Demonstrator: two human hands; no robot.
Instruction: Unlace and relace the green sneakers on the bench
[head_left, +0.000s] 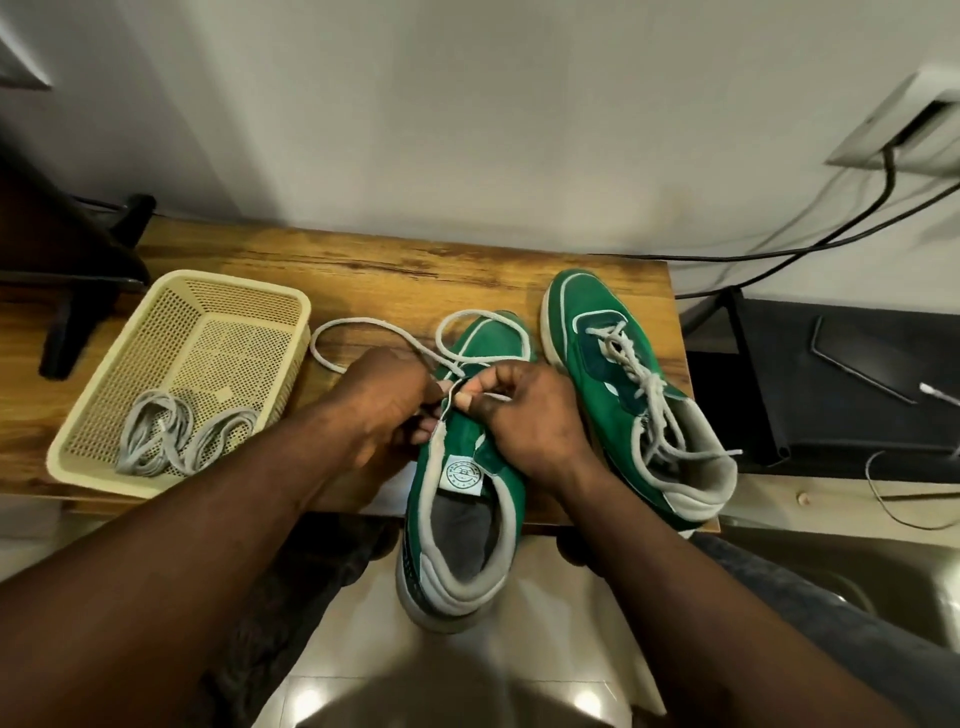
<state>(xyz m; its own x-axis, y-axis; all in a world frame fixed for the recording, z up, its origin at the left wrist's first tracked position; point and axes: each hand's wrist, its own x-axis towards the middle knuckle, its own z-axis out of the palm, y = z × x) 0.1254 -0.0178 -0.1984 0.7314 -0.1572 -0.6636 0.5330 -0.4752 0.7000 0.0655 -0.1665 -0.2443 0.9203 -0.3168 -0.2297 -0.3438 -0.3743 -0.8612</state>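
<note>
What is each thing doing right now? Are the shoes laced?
Held sneaker: mostly unlaced, heel overhanging the bench.
Other sneaker: laced, ends untied.
White lace: loose, looped across the bench.
Basket: upright, holding grey laces.
Left hand: pinches the white lace.
Right hand: pinches the white lace.

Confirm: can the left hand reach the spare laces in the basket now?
Probably yes: the basket sits open-topped beside the left hand, with nothing over the spare laces. But it pinches the loose lace, so release first.
</note>
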